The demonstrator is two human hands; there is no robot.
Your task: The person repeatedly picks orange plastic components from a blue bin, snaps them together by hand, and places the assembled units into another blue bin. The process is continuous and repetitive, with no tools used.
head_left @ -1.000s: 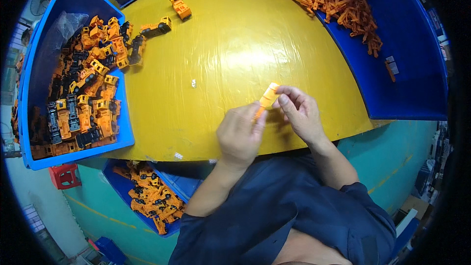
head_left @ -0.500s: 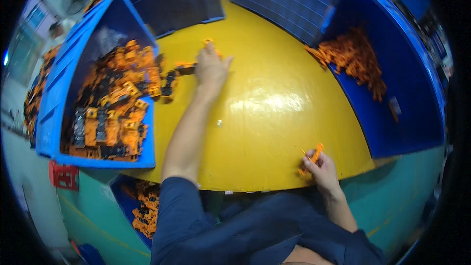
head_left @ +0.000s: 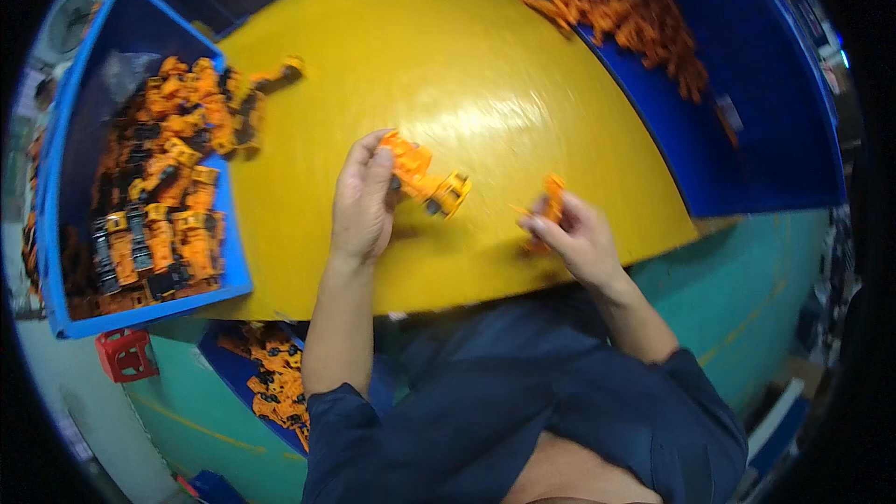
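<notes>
Over the yellow table (head_left: 467, 103), my left hand (head_left: 362, 201) grips an orange toy vehicle (head_left: 411, 163) with a yellow-and-black cab end that points to the right. To its right, nearer the table's front edge, my right hand (head_left: 583, 241) pinches a small orange plastic part (head_left: 554, 198) between thumb and fingers. A thin piece of that part sticks out to the left. The two held things are apart, with bare table between them. Blur hides the finer shape of both.
On the left, a blue bin (head_left: 238, 261) holds many orange-and-black toy vehicles (head_left: 173, 177); several more (head_left: 250, 112) lie by its open side. A right-hand blue bin (head_left: 775, 140) contains a heap of orange parts (head_left: 635, 23). Below the table are another toy-filled bin (head_left: 229, 369) and a red stool (head_left: 126, 355).
My left hand has come back from the far left of the table, now with the toy vehicle in it. My right hand, still holding the orange part, has moved slightly inward. The view has shifted.
</notes>
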